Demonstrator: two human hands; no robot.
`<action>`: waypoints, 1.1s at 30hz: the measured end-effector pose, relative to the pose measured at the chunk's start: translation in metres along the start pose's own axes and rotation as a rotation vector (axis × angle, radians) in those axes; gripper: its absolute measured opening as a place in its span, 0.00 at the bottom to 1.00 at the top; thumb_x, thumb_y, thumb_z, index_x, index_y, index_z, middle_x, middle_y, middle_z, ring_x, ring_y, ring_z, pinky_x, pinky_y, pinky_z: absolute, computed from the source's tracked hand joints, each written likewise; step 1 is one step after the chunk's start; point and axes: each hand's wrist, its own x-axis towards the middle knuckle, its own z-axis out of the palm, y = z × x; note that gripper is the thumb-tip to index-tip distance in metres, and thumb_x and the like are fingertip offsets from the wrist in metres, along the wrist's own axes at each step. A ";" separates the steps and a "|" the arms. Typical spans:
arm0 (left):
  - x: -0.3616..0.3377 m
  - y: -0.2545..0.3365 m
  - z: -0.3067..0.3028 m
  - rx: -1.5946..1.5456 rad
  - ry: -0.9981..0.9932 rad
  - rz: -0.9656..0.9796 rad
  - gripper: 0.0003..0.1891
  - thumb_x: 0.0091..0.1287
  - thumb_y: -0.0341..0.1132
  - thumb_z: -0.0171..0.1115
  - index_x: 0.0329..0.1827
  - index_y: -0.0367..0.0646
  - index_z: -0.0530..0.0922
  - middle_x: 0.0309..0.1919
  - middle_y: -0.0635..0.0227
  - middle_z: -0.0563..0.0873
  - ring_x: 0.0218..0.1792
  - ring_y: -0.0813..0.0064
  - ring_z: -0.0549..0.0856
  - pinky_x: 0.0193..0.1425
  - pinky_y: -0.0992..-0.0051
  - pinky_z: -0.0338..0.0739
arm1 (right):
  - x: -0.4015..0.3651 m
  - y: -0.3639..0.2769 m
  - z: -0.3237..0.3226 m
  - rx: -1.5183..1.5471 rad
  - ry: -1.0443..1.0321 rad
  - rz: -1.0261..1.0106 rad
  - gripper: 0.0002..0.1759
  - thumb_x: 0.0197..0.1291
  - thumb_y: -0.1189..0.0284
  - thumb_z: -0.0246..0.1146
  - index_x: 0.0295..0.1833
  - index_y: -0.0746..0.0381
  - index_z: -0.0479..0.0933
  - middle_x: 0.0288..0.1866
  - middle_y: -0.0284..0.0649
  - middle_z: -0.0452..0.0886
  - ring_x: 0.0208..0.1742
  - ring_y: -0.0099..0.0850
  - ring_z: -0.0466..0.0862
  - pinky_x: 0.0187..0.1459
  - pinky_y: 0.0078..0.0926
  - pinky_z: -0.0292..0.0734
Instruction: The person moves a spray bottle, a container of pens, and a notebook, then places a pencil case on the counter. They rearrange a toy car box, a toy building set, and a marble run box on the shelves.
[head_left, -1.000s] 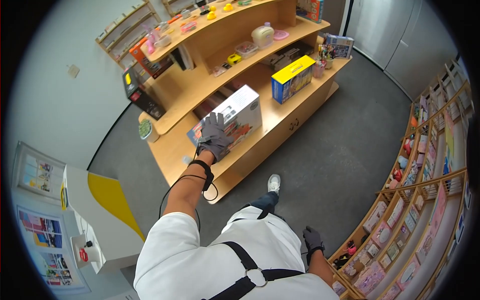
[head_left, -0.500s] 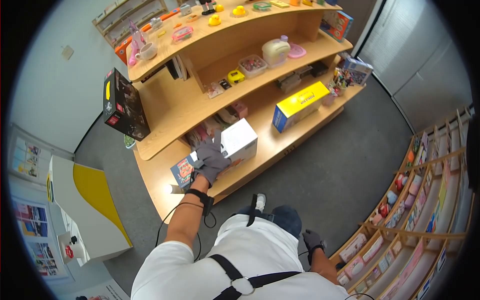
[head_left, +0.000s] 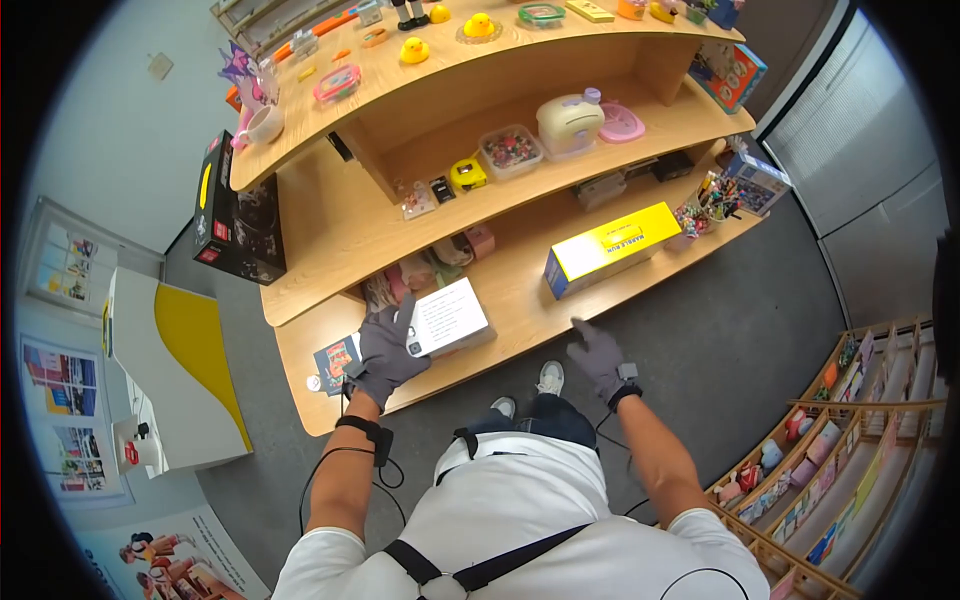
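My left hand (head_left: 386,354), in a dark grey glove, lies at the left end of a white box (head_left: 448,312) with small print on its top. One finger stretches along the box's edge; the fingers are apart, and some are hidden behind the hand. A dark booklet or flat box with a red picture (head_left: 336,354) is just left of this hand, on the bottom shelf (head_left: 520,300). My right hand (head_left: 600,362), gloved in grey too, hangs open in front of the shelf edge, below the yellow marble run box (head_left: 615,248), holding nothing.
On the middle shelf are a yellow tape measure (head_left: 467,174), a tub of beads (head_left: 511,149) and a cream container (head_left: 570,122). Rubber ducks (head_left: 414,50) sit on top. A black box (head_left: 238,215) stands at the left; a wooden rack (head_left: 800,470) curves along the right.
My right hand has come up from beside my hip to the front of the shelf, fingers extended. My left hand stays at the white box. The view has shifted.
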 end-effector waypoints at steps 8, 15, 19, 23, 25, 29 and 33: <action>0.007 0.020 -0.016 0.012 -0.047 -0.054 0.60 0.37 0.51 0.81 0.82 0.46 0.68 0.52 0.49 0.86 0.48 0.45 0.85 0.56 0.53 0.80 | 0.135 -0.006 -0.114 -0.269 0.357 -0.556 0.42 0.61 0.52 0.73 0.78 0.59 0.73 0.73 0.56 0.79 0.74 0.56 0.77 0.74 0.52 0.73; 0.009 0.023 -0.016 0.017 -0.030 -0.064 0.59 0.37 0.49 0.82 0.79 0.42 0.69 0.54 0.51 0.84 0.50 0.46 0.84 0.59 0.53 0.78 | 0.175 0.028 -0.120 -0.386 0.191 -0.441 0.41 0.61 0.46 0.71 0.74 0.59 0.77 0.75 0.54 0.76 0.78 0.56 0.71 0.79 0.59 0.62; 0.011 0.027 -0.023 0.047 -0.020 -0.064 0.58 0.38 0.48 0.82 0.79 0.41 0.69 0.55 0.51 0.83 0.52 0.46 0.82 0.60 0.52 0.76 | 0.191 0.026 -0.106 -0.399 0.323 -0.482 0.39 0.61 0.45 0.70 0.71 0.58 0.79 0.72 0.52 0.79 0.76 0.55 0.74 0.79 0.61 0.61; 0.019 0.026 -0.019 0.021 -0.019 -0.051 0.56 0.39 0.47 0.82 0.77 0.40 0.70 0.56 0.50 0.82 0.53 0.46 0.81 0.60 0.51 0.75 | 0.201 0.023 -0.107 -0.329 0.271 -0.343 0.37 0.61 0.45 0.69 0.70 0.56 0.80 0.69 0.46 0.82 0.75 0.52 0.74 0.82 0.59 0.57; 0.016 0.025 -0.018 0.008 -0.024 -0.066 0.56 0.39 0.47 0.82 0.77 0.40 0.70 0.57 0.50 0.82 0.53 0.45 0.81 0.61 0.51 0.75 | 0.202 0.023 -0.102 -0.332 0.342 -0.346 0.36 0.61 0.46 0.70 0.68 0.56 0.81 0.68 0.47 0.83 0.75 0.53 0.74 0.81 0.61 0.57; 0.016 0.025 -0.017 0.045 0.027 -0.048 0.54 0.40 0.46 0.81 0.76 0.40 0.71 0.57 0.49 0.81 0.53 0.45 0.80 0.61 0.51 0.74 | 0.205 0.023 -0.095 -0.343 0.375 -0.372 0.35 0.61 0.46 0.70 0.68 0.56 0.82 0.68 0.47 0.83 0.75 0.54 0.74 0.81 0.62 0.57; 0.017 0.023 -0.018 0.024 0.015 -0.052 0.54 0.40 0.45 0.81 0.76 0.39 0.71 0.58 0.49 0.81 0.54 0.45 0.80 0.61 0.51 0.74 | 0.206 0.022 -0.095 -0.359 0.372 -0.383 0.35 0.61 0.46 0.70 0.68 0.56 0.82 0.68 0.46 0.83 0.75 0.54 0.74 0.81 0.62 0.57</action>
